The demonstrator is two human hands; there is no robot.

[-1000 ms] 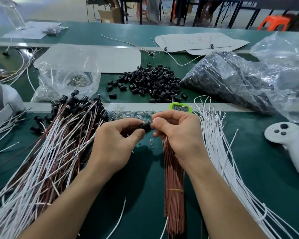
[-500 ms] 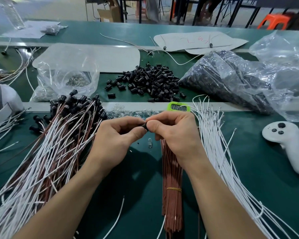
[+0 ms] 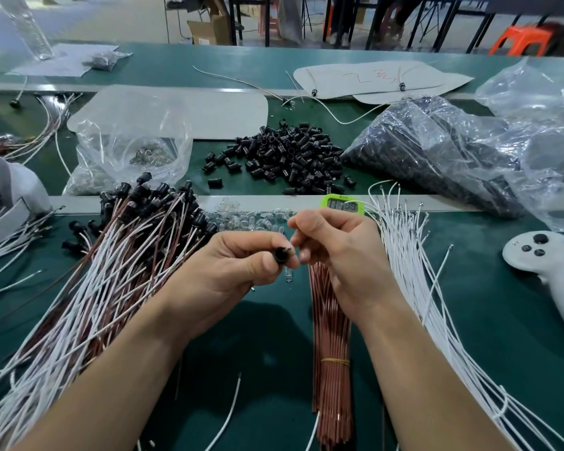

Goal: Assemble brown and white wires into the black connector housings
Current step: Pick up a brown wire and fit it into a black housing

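- Both forearms reach in from the bottom edge and meet at centre, above the green surface (image 3: 502, 320).
- The left hand (image 3: 238, 271) is knuckles-up with its fingers curled. Thumb and forefinger pinch a black connector housing (image 3: 280, 255), whose open end faces right.
- The right hand (image 3: 342, 255) is raised just right of the housing, fingers curled and thumb on top. Its fingertips are close to the housing mouth, but it cannot be told whether they pinch a wire.
- A green timer (image 3: 341, 203) sits behind the right hand. Its digits are partly hidden and cannot be read with certainty.
- A grey sheet (image 3: 381, 79) at the far side carries red marks, not legible.
- A bundle of brown wires (image 3: 331, 336), tied with a yellow band (image 3: 335, 361), lies directly beneath the right hand.
- Loose white wires (image 3: 420, 288) fan out to the right of that hand.
- A heap of assembled wires (image 3: 111, 271) with black ends lies left of the left hand.
- Loose housings (image 3: 287, 157) are piled beyond both hands.
- A white controller (image 3: 551, 268) lies at far right.
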